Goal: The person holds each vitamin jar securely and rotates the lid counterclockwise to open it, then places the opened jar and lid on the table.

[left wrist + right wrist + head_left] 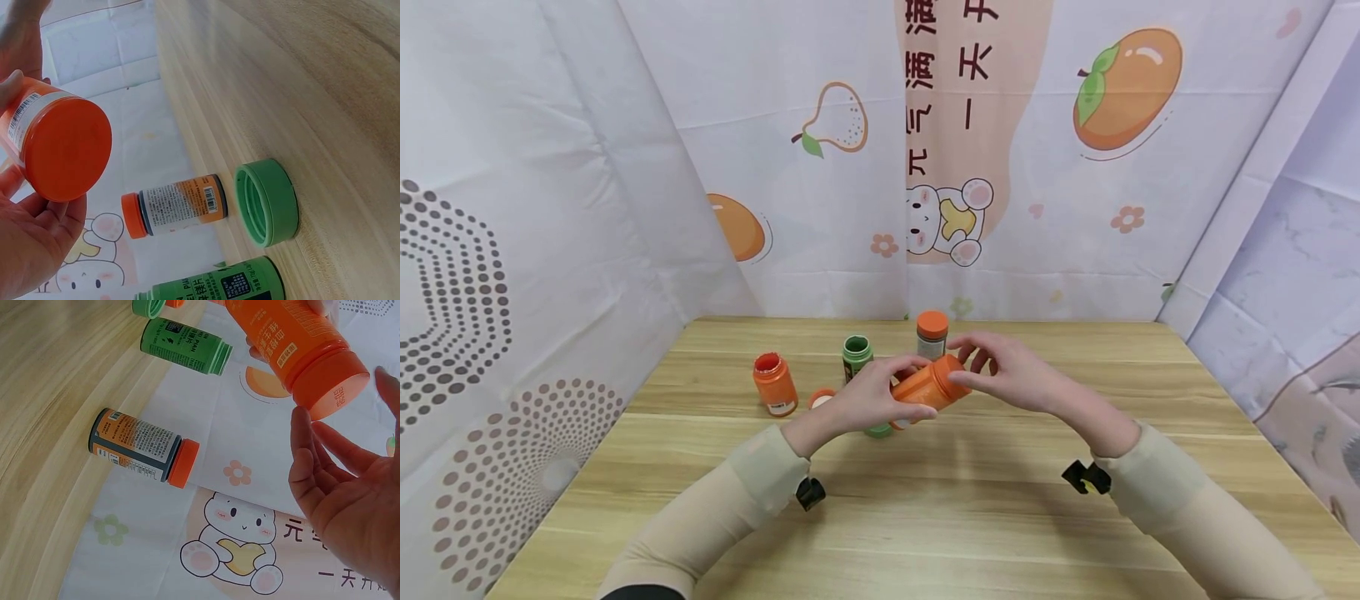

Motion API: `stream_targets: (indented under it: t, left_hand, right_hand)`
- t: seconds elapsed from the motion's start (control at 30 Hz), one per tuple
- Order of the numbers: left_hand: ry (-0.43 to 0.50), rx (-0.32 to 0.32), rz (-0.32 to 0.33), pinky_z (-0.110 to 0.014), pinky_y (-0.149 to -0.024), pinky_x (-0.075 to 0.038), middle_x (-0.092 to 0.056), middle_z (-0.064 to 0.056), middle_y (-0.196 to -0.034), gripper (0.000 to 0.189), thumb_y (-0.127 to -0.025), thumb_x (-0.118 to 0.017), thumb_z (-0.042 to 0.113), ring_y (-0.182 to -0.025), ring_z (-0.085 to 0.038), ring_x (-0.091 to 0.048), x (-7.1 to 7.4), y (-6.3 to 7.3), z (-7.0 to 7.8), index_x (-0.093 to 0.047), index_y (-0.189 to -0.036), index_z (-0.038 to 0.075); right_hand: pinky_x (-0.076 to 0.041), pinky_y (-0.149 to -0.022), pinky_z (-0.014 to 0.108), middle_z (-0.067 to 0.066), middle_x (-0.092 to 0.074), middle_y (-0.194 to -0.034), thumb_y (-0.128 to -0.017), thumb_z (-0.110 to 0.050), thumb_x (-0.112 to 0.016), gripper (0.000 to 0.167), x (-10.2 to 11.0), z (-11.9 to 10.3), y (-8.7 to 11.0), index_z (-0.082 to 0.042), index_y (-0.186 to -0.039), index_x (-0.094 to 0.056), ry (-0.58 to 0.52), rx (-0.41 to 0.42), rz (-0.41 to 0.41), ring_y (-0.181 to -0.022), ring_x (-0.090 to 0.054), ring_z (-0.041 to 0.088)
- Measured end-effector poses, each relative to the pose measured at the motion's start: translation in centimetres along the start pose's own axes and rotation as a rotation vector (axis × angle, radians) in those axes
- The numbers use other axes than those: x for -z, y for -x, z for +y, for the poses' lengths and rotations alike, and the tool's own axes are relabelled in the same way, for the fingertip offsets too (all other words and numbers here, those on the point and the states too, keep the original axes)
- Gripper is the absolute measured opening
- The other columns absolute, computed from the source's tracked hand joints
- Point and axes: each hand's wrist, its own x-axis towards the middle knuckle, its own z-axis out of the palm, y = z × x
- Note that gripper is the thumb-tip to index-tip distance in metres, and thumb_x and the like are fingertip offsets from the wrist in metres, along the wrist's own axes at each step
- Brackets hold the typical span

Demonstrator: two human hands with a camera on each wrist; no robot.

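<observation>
My left hand [867, 400] grips an orange bottle [917, 390] above the table, tilted with its orange cap [331, 384] toward the right. The cap is on, and the bottle's base faces the left wrist camera. My right hand [1022, 377] is at the cap with its fingers loosely bent. In the right wrist view a fingertip meets the cap's edge, while the thumb stands apart from it. Behind the held bottle stands a dark grey bottle [932, 343] with an orange cap. An uncapped green bottle [855, 357] stands to its left.
An uncapped orange bottle [775, 387] stands at the left on the wooden table [925, 517]. Near the left hand lie a green cap [269, 203] and an orange cap [822, 396] with a pale inside. A printed curtain [820, 217] hangs behind the table.
</observation>
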Motion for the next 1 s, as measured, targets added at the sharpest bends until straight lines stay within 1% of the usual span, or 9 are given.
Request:
stream_targets:
  t: [0.13, 0.23, 0.3, 0.47, 0.63, 0.77, 0.87, 1.0]
  left_hand:
    - [0.0, 0.006, -0.001, -0.027, -0.072, -0.052, -0.064, 0.009, -0.1, 0.058, -0.079, -0.081, 0.036, -0.087, -0.009, -0.059, -0.01, 0.04, -0.03, -0.058, -0.128, 0.017]
    - [-0.002, 0.013, -0.001, -0.027, -0.073, -0.052, -0.064, 0.009, -0.101, 0.058, -0.079, -0.081, 0.036, -0.087, -0.009, -0.059, 0.03, 0.13, -0.03, -0.058, -0.129, 0.017]
    - [0.0, 0.018, -0.001, -0.028, -0.073, -0.052, -0.064, 0.008, -0.101, 0.058, -0.079, -0.081, 0.036, -0.088, -0.01, -0.059, 0.07, 0.17, -0.02, -0.058, -0.129, 0.017]
    - [0.005, 0.027, -0.001, -0.028, -0.072, -0.052, -0.063, 0.008, -0.102, 0.058, -0.08, -0.081, 0.036, -0.087, -0.011, -0.059, 0.19, 0.17, 0.03, -0.058, -0.13, 0.017]
    - [0.01, 0.028, 0.003, -0.028, -0.071, -0.052, -0.063, 0.008, -0.101, 0.058, -0.08, -0.081, 0.035, -0.085, -0.011, -0.059, 0.26, 0.12, 0.03, -0.058, -0.13, 0.018]
    - [0.016, 0.025, 0.0, -0.028, -0.071, -0.052, -0.063, 0.007, -0.101, 0.058, -0.08, -0.081, 0.035, -0.084, -0.011, -0.06, 0.27, 0.1, 0.04, -0.058, -0.13, 0.017]
    - [0.022, 0.023, -0.001, -0.028, -0.07, -0.053, -0.063, 0.007, -0.102, 0.059, -0.08, -0.081, 0.034, -0.084, -0.011, -0.06, 0.28, 0.11, 0.09, -0.058, -0.13, 0.017]
    - [0.028, 0.02, -0.003, -0.028, -0.071, -0.053, -0.063, 0.007, -0.102, 0.058, -0.08, -0.081, 0.034, -0.085, -0.011, -0.06, 0.3, 0.12, 0.13, -0.058, -0.13, 0.016]
  right_hand:
    - [-0.05, -0.068, 0.031, -0.005, -0.063, -0.099, -0.087, -0.027, -0.075, 0.036, -0.02, 0.07, 0.07, -0.011, -0.118, -0.064, -0.009, 0.039, 0.01, -0.081, -0.059, 0.011]
    - [-0.051, -0.072, 0.034, -0.005, -0.064, -0.105, -0.086, -0.023, -0.077, 0.036, 0.04, 0.13, 0.11, -0.013, -0.118, -0.064, -0.016, 0.062, 0.008, -0.086, -0.06, 0.012]
    - [-0.051, -0.074, 0.038, -0.004, -0.064, -0.109, -0.085, -0.021, -0.077, 0.036, 0.07, 0.15, 0.12, -0.013, -0.118, -0.064, -0.024, 0.076, 0.006, -0.089, -0.061, 0.014]
    - [-0.049, -0.077, 0.044, -0.002, -0.063, -0.113, -0.083, -0.016, -0.079, 0.04, 0.21, 0.08, 0.19, -0.012, -0.119, -0.063, -0.04, 0.106, 0.013, -0.096, -0.061, 0.019]
    - [-0.047, -0.079, 0.042, 0.001, -0.062, -0.117, -0.08, -0.012, -0.081, 0.047, 0.41, 0.08, 0.27, -0.011, -0.122, -0.061, -0.058, 0.129, 0.009, -0.103, -0.06, 0.022]
    - [-0.049, -0.082, 0.045, 0.002, -0.061, -0.122, -0.079, -0.011, -0.082, 0.053, 0.49, 0.01, 0.31, -0.011, -0.126, -0.059, -0.066, 0.139, -0.001, -0.108, -0.059, 0.022]
    - [-0.049, -0.084, 0.046, 0.005, -0.059, -0.125, -0.082, -0.013, -0.08, 0.053, 0.42, -0.03, 0.29, -0.01, -0.129, -0.056, -0.075, 0.134, -0.001, -0.11, -0.059, 0.023]
    - [-0.049, -0.085, 0.045, 0.011, -0.059, -0.126, -0.091, -0.019, -0.071, 0.045, 0.21, -0.08, 0.22, -0.008, -0.131, -0.054, -0.087, 0.085, 0.01, -0.11, -0.06, 0.025]
